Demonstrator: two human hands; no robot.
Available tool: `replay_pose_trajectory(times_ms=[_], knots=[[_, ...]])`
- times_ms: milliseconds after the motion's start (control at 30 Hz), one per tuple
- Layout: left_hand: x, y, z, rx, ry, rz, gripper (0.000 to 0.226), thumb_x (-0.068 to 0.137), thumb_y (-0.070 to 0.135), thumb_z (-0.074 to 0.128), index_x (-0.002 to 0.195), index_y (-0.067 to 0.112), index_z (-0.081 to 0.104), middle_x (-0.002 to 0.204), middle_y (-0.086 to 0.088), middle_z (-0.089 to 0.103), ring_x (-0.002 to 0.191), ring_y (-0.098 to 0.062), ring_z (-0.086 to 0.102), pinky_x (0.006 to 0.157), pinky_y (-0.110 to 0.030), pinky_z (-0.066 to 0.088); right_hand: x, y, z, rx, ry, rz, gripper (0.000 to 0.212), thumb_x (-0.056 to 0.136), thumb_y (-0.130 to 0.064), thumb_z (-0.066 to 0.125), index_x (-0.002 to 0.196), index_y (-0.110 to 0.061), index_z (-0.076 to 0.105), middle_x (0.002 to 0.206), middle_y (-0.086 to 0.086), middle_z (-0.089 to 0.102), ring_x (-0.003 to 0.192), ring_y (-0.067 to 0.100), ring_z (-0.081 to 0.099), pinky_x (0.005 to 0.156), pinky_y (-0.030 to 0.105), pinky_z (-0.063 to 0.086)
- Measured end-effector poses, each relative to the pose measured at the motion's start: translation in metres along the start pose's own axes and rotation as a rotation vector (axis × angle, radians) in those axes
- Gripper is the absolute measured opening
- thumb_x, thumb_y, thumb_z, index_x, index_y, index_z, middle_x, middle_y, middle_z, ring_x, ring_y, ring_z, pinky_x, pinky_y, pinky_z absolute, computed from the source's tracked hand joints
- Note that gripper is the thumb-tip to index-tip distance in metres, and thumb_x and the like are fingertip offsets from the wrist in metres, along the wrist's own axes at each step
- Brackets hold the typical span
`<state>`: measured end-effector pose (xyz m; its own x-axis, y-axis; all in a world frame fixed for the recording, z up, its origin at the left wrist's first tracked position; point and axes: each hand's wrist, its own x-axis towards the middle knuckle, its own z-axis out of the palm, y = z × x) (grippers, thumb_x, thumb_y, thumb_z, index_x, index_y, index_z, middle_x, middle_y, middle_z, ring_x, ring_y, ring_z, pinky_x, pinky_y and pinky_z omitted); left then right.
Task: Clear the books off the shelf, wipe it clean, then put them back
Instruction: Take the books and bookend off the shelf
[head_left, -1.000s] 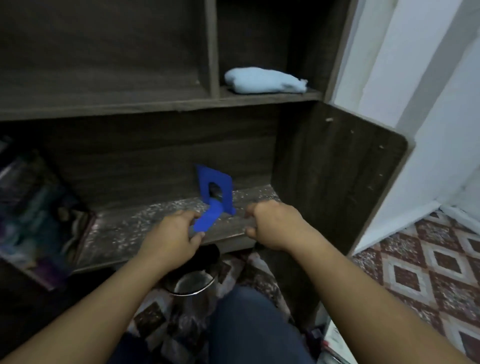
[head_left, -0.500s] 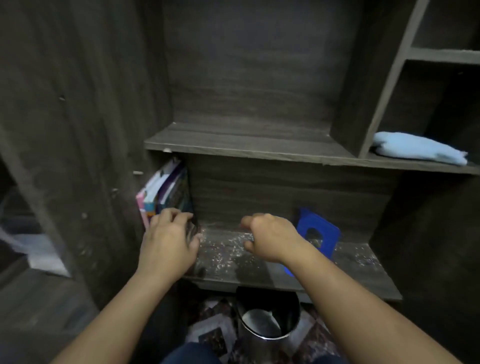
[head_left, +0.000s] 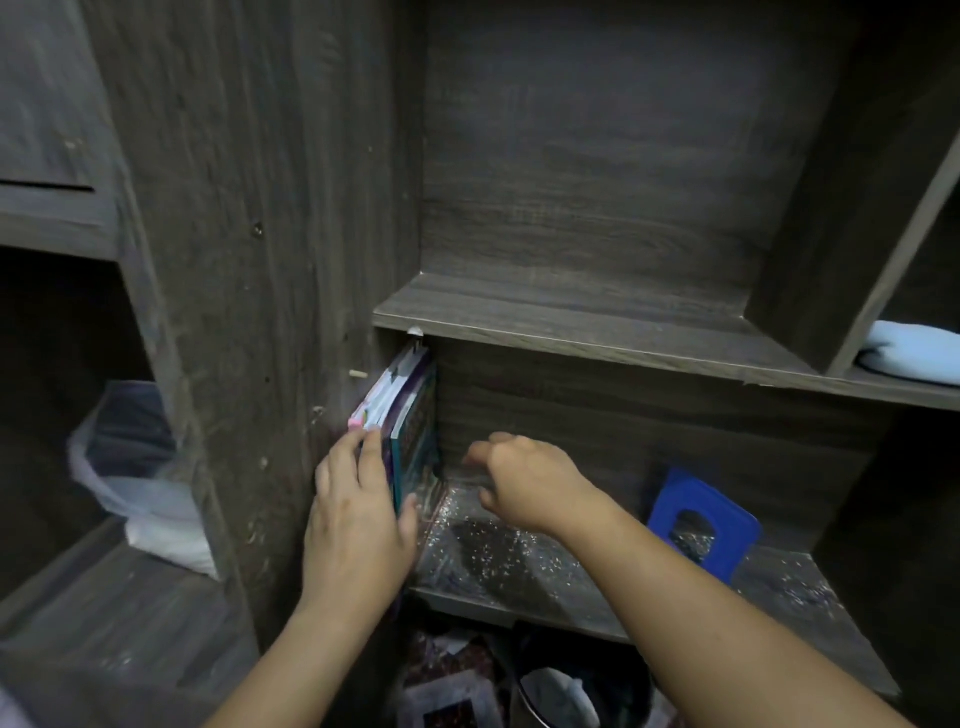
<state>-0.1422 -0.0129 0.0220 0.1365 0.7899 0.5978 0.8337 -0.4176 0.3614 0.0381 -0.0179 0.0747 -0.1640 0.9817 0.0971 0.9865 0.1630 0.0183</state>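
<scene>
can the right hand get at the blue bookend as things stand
Probably yes. The right hand hovers empty over the shelf, and the blue bookend stands just to its right with nothing between them. The left hand is busy at the books.

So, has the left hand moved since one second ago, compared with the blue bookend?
Yes. The left hand has gone from the blue bookend leftward along the shelf to the books at the left wall, and now rests on their edges.
</scene>
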Motion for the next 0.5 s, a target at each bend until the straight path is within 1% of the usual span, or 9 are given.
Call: replay_pose_trajectory(times_ms=[100, 167, 267, 367, 433, 500], knots=[[-0.001, -0.003, -0.001, 0.003, -0.003, 0.011, 0.073, 0.067, 0.016, 0.08, 0.131, -0.001, 0.049, 0.129, -0.016, 0.046, 0.116, -0.034, 0.047, 0.09, -0.045, 0.05, 0.015, -0.005, 0.003, 0.021, 0.03, -0.048, 0.044, 0.091, -0.024, 0.056, 0.134, -0.023, 0.049, 0.124, 0.005, 0.052, 0.114, 0.028, 0.053, 0.089, 0.038, 0.049], [-0.001, -0.004, -0.002, 0.0, -0.011, 0.022, 0.072, 0.067, 0.015, 0.08, 0.131, 0.004, 0.05, 0.13, -0.014, 0.046, 0.117, -0.033, 0.049, 0.087, -0.045, 0.052, 0.026, -0.007, 0.006, 0.045, 0.067, -0.081, 0.051, 0.089, -0.021, 0.057, 0.139, -0.024, 0.044, 0.13, 0.004, 0.05, 0.118, 0.027, 0.051, 0.093, 0.04, 0.048], [-0.003, -0.006, -0.003, 0.003, -0.024, 0.042, 0.072, 0.069, 0.016, 0.078, 0.135, 0.013, 0.05, 0.134, -0.012, 0.043, 0.12, -0.031, 0.048, 0.084, -0.044, 0.053, 0.039, -0.01, 0.012, 0.097, 0.137, -0.116, 0.069, 0.088, -0.016, 0.058, 0.15, -0.024, 0.027, 0.142, 0.004, 0.043, 0.125, 0.027, 0.046, 0.097, 0.043, 0.044], [-0.005, -0.007, -0.004, 0.011, -0.026, 0.058, 0.072, 0.071, 0.018, 0.078, 0.137, 0.019, 0.05, 0.136, -0.012, 0.042, 0.122, -0.03, 0.047, 0.084, -0.044, 0.053, 0.05, -0.013, 0.019, 0.119, 0.178, -0.136, 0.081, 0.088, -0.009, 0.057, 0.154, -0.028, 0.013, 0.153, 0.004, 0.03, 0.129, 0.03, 0.043, 0.098, 0.043, 0.043], [-0.005, -0.007, -0.004, 0.006, -0.021, 0.064, 0.072, 0.072, 0.018, 0.078, 0.138, 0.017, 0.049, 0.136, -0.012, 0.043, 0.122, -0.03, 0.047, 0.086, -0.044, 0.053, 0.056, -0.013, 0.022, 0.125, 0.18, -0.143, 0.083, 0.088, -0.005, 0.055, 0.154, -0.031, 0.011, 0.158, 0.004, 0.021, 0.132, 0.032, 0.04, 0.099, 0.044, 0.043], [-0.006, -0.009, -0.002, -0.011, -0.018, 0.06, 0.073, 0.072, 0.018, 0.077, 0.138, 0.01, 0.047, 0.136, -0.012, 0.045, 0.123, -0.03, 0.047, 0.09, -0.044, 0.051, 0.059, -0.013, 0.025, 0.138, 0.202, -0.147, 0.084, 0.086, -0.001, 0.056, 0.153, -0.031, 0.016, 0.16, 0.003, 0.017, 0.133, 0.031, 0.04, 0.098, 0.044, 0.043]])
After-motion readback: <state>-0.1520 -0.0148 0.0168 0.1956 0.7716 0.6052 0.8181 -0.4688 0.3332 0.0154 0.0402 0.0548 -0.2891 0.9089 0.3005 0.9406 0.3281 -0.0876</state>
